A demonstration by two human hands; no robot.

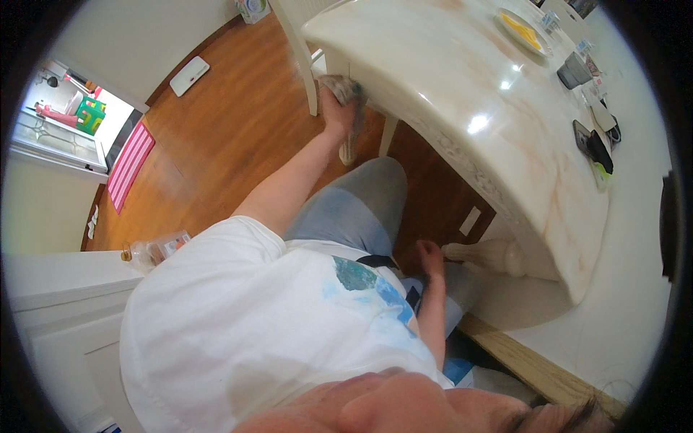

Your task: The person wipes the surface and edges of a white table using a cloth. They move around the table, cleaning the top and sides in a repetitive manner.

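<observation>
My left hand (pixel 340 115) is closed around a crumpled greyish patterned cloth (pixel 339 89). It holds the cloth by the edge of the glossy marble-patterned table (pixel 427 81), beside a cream chair (pixel 299 51). Whether the cloth touches the table or the chair I cannot tell. Lower down, my right hand (pixel 431 258) hangs near a turned cream table leg (pixel 487 255). Its fingers are loosely bent and a little apart, and nothing shows in them. My knees, in grey-blue trousers (pixel 357 205), point towards the table's underside.
On the table are a plate (pixel 501 24) of yellow food, a grey cup (pixel 575 71) and a phone (pixel 582 135). A white flat scale (pixel 189 76) and a pink striped mat (pixel 130 165) lie on the wooden floor (pixel 227 124). A plastic bottle (pixel 157 250) is behind my left shoulder.
</observation>
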